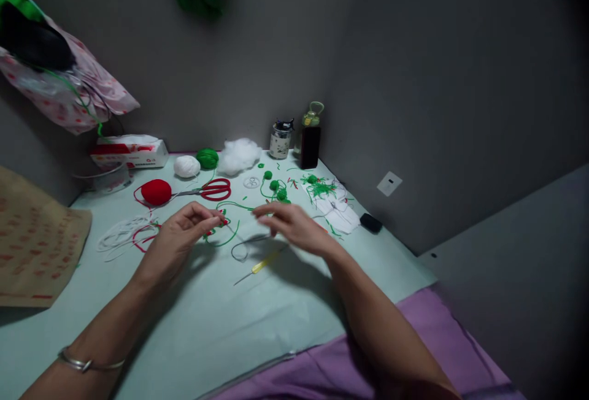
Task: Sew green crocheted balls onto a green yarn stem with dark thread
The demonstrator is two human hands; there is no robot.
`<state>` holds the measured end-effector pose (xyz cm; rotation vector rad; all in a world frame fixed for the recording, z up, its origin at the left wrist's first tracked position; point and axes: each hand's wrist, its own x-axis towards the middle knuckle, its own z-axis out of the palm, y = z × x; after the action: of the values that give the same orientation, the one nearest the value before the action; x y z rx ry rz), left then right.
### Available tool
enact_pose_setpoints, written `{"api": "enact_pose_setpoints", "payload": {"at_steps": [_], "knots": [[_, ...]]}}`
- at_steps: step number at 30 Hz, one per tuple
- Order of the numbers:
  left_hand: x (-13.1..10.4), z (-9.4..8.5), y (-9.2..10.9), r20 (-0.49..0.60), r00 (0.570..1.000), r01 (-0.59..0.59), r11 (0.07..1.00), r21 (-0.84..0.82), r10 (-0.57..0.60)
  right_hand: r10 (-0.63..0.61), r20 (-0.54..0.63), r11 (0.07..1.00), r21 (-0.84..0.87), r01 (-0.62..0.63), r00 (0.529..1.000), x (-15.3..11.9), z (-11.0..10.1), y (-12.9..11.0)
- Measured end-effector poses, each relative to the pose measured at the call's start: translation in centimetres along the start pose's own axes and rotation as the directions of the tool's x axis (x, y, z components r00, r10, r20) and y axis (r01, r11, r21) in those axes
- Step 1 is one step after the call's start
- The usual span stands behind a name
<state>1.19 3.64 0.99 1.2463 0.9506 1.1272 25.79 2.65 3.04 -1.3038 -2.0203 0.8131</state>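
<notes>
My left hand (181, 234) pinches a small red-and-green crocheted piece (224, 221) between thumb and forefinger. Green yarn trails from the piece, and a thin grey thread (239, 254) loops on the table between my hands. To the right, my right hand (292, 225) hovers with fingers bent toward the piece, a small gap between thumb and forefinger. I make out nothing held in it. Beneath that hand lies a yellow-handled crochet hook (261, 265), its metal tip pointing left.
Behind my hands are red scissors (216, 189), a red yarn ball (156, 192), a white yarn ball (186, 167), a green yarn ball (207, 158) and white stuffing (239, 156). A paper bag (41, 240) stands left; a phone (310, 147) leans at the back right.
</notes>
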Motion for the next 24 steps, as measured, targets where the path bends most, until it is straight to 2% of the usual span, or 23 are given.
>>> {"api": "enact_pose_setpoints", "payload": {"at_steps": [1, 2, 3, 5, 7, 10, 14, 18, 24], "knots": [[0.0, -0.2, 0.3, -0.009, 1.0, -0.005, 1.0, -0.023, 0.004, 0.105, -0.148, 0.982, -0.143, -0.126, 0.983, -0.1, -1.6, 0.8], [0.0, -0.4, 0.6, -0.014, 1.0, -0.004, 0.999, -0.039, 0.004, 0.21, -0.321, 0.895, -0.317, -0.313, 0.924, -0.2, -3.2, 1.8], [0.0, -0.4, 0.9, -0.016, 1.0, -0.002, 0.999, -0.048, 0.001, 0.257, -0.42, 0.831, -0.365, -0.421, 0.871, -0.4, -4.9, 2.9], [-0.1, -0.4, 1.3, -0.013, 1.0, 0.013, 0.999, -0.051, -0.013, 0.325, -0.519, 0.725, -0.401, -0.561, 0.791, -0.9, -7.6, 5.4], [-0.1, -0.3, 1.3, -0.002, 1.0, 0.029, 0.999, -0.043, -0.029, 0.397, -0.551, 0.622, -0.427, -0.657, 0.734, -1.3, -9.2, 7.7], [-0.1, -0.2, 1.1, 0.02, 0.999, 0.035, 0.998, -0.043, -0.034, 0.47, -0.561, 0.506, -0.461, -0.729, 0.681, -1.2, -9.4, 10.1], [-0.1, -0.3, 0.9, 0.033, 0.999, 0.045, 0.998, -0.051, -0.043, 0.503, -0.565, 0.428, -0.495, -0.756, 0.654, -0.5, -8.3, 11.3], [-0.2, -0.7, 1.5, 0.041, 0.998, 0.042, 0.996, -0.08, -0.038, 0.521, -0.557, 0.409, -0.502, -0.762, 0.646, -0.6, -8.4, 11.6], [-0.2, -2.8, 3.1, -0.005, 1.0, 0.013, 0.979, -0.202, -0.014, 0.528, -0.593, 0.41, -0.449, -0.794, 0.607, -1.7, -10.8, 11.4]]}}
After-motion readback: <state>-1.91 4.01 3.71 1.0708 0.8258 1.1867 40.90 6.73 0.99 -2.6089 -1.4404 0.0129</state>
